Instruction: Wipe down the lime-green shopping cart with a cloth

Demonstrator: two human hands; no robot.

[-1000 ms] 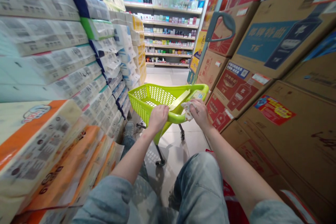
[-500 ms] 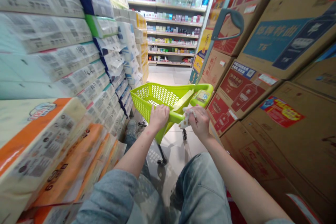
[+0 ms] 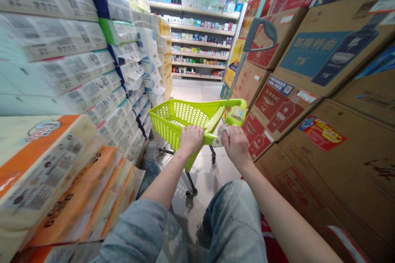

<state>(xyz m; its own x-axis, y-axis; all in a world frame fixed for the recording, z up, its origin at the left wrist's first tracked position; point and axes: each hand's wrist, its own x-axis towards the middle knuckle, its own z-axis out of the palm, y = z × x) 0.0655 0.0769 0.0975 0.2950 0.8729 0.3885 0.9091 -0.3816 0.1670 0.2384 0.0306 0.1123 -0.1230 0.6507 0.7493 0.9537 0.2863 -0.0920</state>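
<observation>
A lime-green shopping cart (image 3: 166, 125) with perforated plastic walls stands in front of me on black legs and castors. My left hand (image 3: 191, 137) is closed over the near edge of its basket, by the handle. Bunched in my right hand (image 3: 236, 143) is a white cloth with a spotted pattern (image 3: 217, 141), pressed against the near end of the green handle. The fingers of that hand are curled, and part of the cloth is hidden under them. A small label panel (image 3: 237, 113) is set in the handle beyond my right hand.
Stacked paper packs (image 3: 70, 35) line the left side, with orange-and-cream packs (image 3: 69, 197) close by my left arm. Cardboard cartons (image 3: 327, 53) rise on the right, behind a grey pole handle (image 3: 262, 35). Product shelves (image 3: 200, 41) close the aisle's far end.
My left hand has shifted slightly right along the cart's edge. The cloth is bunched more tightly under my right hand. The cart and surroundings sit slightly further left in view.
</observation>
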